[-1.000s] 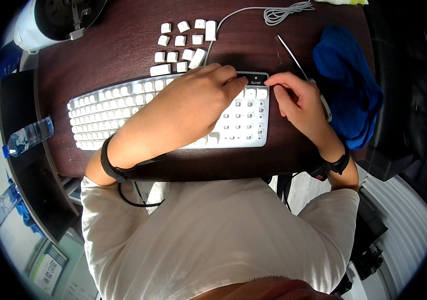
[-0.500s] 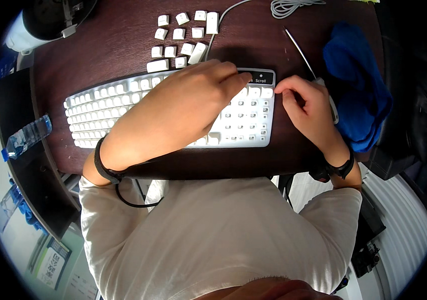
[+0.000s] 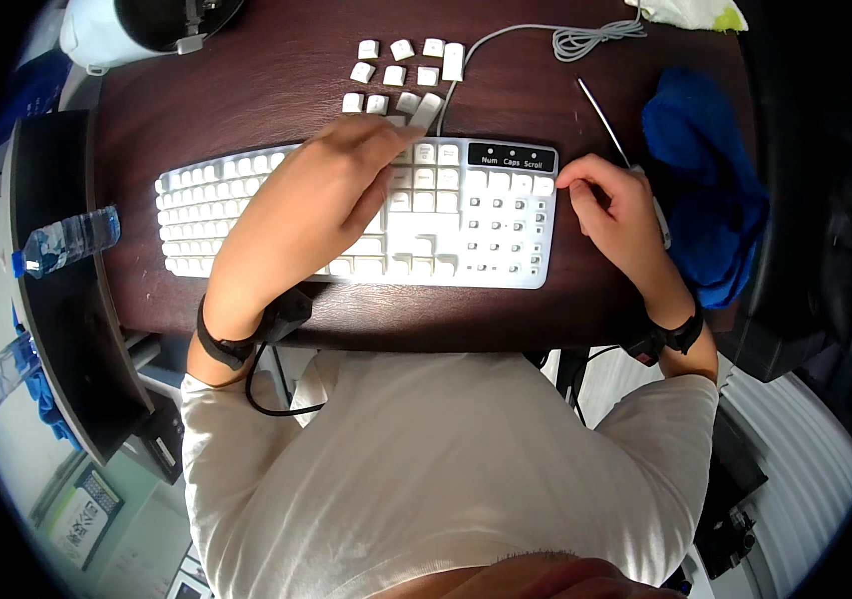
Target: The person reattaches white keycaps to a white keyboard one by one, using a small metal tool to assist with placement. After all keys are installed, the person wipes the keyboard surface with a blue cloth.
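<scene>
A white keyboard [image 3: 386, 265] lies on the dark table. Its number pad shows bare switches below a top row of caps. My left hand [image 3: 331, 190] reaches across the keyboard. Its fingertips are at the nearest loose keycaps, by a long keycap [image 3: 427, 109], with the thumb apart from the index finger. I cannot make out anything held in it. At the keyboard's right edge rests my right hand [image 3: 613, 205], loosely curled with thumb and index finger apart and nothing between them. A screwdriver with a thin metal shaft [image 3: 602, 120] lies beside it, its handle partly behind the hand.
Several loose white keycaps [image 3: 395, 75] sit in rows beyond the keyboard. A coiled grey cable [image 3: 585, 42] lies at the far right. A blue cloth [image 3: 695, 190] is on the right side. At the left are a plastic bottle [image 3: 71, 243] and a white container [image 3: 106, 35].
My left hand has moved left from the number pad's top to the loose keycaps, uncovering the indicator panel. My right hand stays by the keyboard's edge. The view has shifted slightly.
</scene>
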{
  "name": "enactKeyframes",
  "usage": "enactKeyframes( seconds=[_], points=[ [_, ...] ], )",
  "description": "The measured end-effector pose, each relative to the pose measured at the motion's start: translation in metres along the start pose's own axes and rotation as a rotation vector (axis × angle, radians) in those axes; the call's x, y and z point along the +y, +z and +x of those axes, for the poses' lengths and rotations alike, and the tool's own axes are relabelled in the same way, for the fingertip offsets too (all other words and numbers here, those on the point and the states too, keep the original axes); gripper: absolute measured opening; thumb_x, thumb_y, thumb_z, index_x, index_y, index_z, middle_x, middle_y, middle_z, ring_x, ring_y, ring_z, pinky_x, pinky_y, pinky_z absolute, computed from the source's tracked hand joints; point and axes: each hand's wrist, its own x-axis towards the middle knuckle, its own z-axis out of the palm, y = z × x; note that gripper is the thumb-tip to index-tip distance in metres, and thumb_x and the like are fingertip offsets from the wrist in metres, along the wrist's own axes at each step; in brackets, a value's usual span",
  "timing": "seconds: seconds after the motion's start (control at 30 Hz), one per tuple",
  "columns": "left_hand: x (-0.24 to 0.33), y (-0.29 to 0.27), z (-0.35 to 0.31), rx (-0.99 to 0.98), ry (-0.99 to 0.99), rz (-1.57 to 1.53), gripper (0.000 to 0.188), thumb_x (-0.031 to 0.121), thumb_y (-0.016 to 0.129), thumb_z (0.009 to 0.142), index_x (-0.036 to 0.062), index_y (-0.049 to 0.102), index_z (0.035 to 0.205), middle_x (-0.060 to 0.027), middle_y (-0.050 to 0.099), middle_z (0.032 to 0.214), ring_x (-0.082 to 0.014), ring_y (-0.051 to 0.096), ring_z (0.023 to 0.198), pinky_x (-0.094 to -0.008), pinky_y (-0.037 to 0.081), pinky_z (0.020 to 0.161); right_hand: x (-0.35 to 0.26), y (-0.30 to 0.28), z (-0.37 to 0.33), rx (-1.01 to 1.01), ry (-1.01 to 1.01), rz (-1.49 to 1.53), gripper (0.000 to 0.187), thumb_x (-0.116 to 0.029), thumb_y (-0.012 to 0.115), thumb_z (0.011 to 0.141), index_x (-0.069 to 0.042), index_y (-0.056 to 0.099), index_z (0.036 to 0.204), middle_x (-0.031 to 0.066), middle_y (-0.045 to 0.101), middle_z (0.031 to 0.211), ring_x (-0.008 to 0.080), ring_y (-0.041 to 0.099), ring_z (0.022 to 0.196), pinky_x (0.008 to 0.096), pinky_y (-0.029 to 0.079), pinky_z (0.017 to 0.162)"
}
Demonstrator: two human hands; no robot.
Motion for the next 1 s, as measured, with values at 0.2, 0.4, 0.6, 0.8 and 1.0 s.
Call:
enactKeyframes(
  seconds=[0.2,0.4,0.6,0.8,1.0],
  points=[
    [-0.008,-0.014,0.007,-0.022,0.077,0.025,0.034,0.002,0.059,0.089,-0.0035,0.062,0.122,-0.0225,0.066,0.108,-0.0393,0.064,0.094,-0.0427,0.05,0.086,-0.018,-0.014,0.008,-0.07,0.108,0.064,0.009,-0.003,0.058,0.093,-0.003,0.067,0.093,0.0059,0.066,0.071,0.0092,0.06,0.057,0.0222,0.042,0.052],
    [-0.003,-0.054,0.023,0.02,0.132,0.109,0.029,0.005,0.061,0.091,-0.0034,0.065,0.118,-0.0206,0.07,0.101,-0.0345,0.067,0.083,-0.04,0.052,0.074,-0.054,-0.028,0.04,-0.072,0.067,-0.091,0.006,-0.005,0.06,0.094,-0.003,0.065,0.097,0.0036,0.06,0.064,0.0079,0.055,0.056,0.0238,0.039,0.051],
    [-0.031,-0.078,0.022,0.124,0.132,0.057,0.027,0.012,0.062,0.095,-0.0012,0.066,0.118,-0.0169,0.068,0.086,-0.0267,0.065,0.073,-0.0345,0.051,0.068,-0.072,-0.017,0.084,-0.177,0.007,-0.288,0.012,-0.007,0.065,0.09,-0.004,0.061,0.101,0.0044,0.053,0.06,0.0139,0.05,0.053,0.0301,0.039,0.052],
    [-0.062,-0.082,0.028,0.11,0.0,0.061,0.025,0.014,0.064,0.094,0.0012,0.068,0.115,-0.0174,0.071,0.09,-0.0285,0.068,0.08,-0.0355,0.053,0.073,-0.055,0.015,0.133,-0.159,-0.161,-0.543,0.021,-0.012,0.071,0.086,-0.007,0.061,0.103,0.0049,0.053,0.063,0.0215,0.055,0.06,0.0372,0.043,0.058],
    [-0.076,-0.078,0.032,0.105,-0.004,0.029,0.024,0.015,0.064,0.093,0.0003,0.069,0.112,-0.0187,0.072,0.092,-0.0314,0.07,0.086,-0.038,0.054,0.078,-0.075,0.051,0.182,-0.183,-0.253,-0.623,0.026,-0.021,0.071,0.084,-0.007,0.063,0.104,0.01,0.065,0.086,0.0294,0.064,0.083,0.0421,0.051,0.073]
  ],
)
